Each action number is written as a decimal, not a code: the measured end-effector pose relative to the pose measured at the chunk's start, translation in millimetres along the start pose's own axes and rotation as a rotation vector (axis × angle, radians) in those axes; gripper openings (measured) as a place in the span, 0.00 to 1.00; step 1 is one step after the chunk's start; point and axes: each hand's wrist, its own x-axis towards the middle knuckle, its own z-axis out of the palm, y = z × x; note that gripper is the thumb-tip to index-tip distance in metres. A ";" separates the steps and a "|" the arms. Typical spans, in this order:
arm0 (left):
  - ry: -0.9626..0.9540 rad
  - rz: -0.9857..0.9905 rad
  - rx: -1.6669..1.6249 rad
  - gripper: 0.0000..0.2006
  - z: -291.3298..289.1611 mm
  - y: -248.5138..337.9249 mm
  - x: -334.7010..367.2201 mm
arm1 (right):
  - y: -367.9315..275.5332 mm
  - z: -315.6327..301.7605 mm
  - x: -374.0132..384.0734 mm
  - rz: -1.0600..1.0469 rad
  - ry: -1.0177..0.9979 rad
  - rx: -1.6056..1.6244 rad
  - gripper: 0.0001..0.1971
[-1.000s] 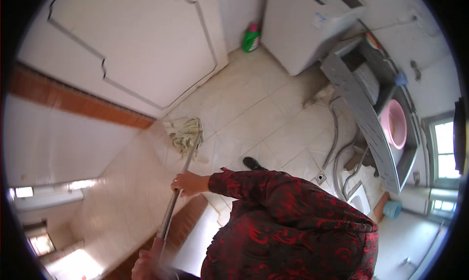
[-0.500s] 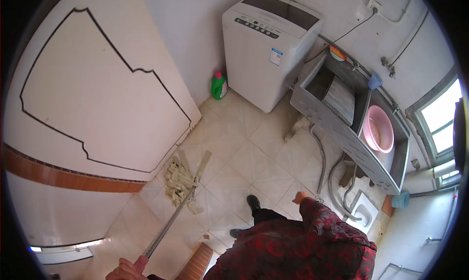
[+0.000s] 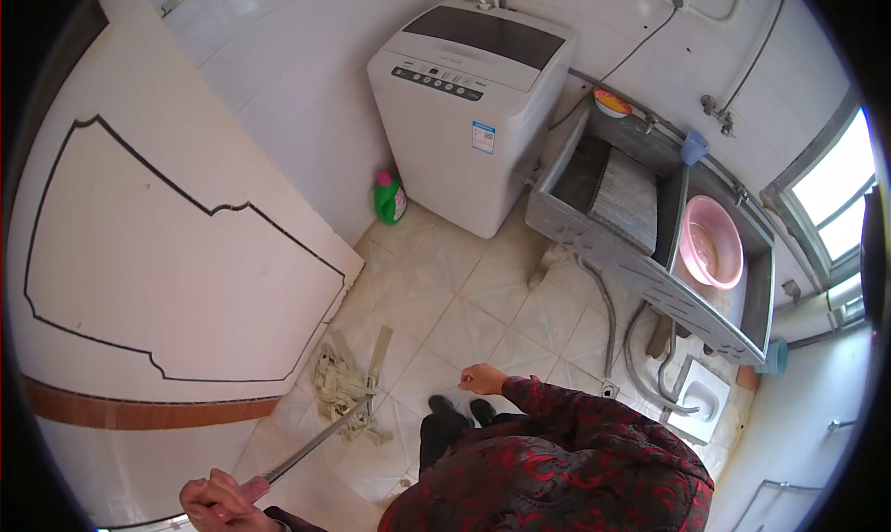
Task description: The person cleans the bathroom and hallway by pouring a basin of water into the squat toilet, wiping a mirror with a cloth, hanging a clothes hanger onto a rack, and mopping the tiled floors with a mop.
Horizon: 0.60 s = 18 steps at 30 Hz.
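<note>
At the lower left, my left hand (image 3: pixel 215 502) is wrapped round the pink end of a mop (image 3: pixel 320 442). Its metal pole slants up and right to a head of pale cloth strips (image 3: pixel 343 383), which lies spread on the tiled floor beside the white door panel. My right hand (image 3: pixel 483 379) hangs over the floor in front of my shoes (image 3: pixel 458 406), its fingers curled in and nothing visible in them. A red and black patterned sleeve (image 3: pixel 566 397) covers that arm.
A white washing machine (image 3: pixel 464 133) stands against the far wall, a green bottle (image 3: pixel 389 202) beside it. On the right is a grey double sink (image 3: pixel 631 263) with a pink basin (image 3: pixel 711 242). Grey hoses (image 3: pixel 603 309) and a white squat toilet (image 3: pixel 701 400) lie below. The door (image 3: pixel 186 253) fills the left.
My right hand has swung left, and my shoes now stand side by side. The view has shifted and turned a little. My left hand keeps its hold on the mop.
</note>
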 end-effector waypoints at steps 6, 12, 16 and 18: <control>-0.059 0.082 0.032 0.26 15.7 -30.2 44.6 | -6.5 -30.5 14.6 0.024 -0.009 0.056 0.15; -0.240 0.176 0.106 0.23 24.3 -71.1 105.7 | 13.3 -61.5 40.0 0.122 -0.011 0.023 0.15; -0.025 0.027 0.153 0.23 7.0 -106.4 141.2 | 3.9 -105.6 83.2 0.141 0.017 -0.067 0.15; -0.093 0.124 0.343 0.27 26.3 -130.7 169.5 | 17.2 -129.5 109.6 0.059 0.151 -0.211 0.14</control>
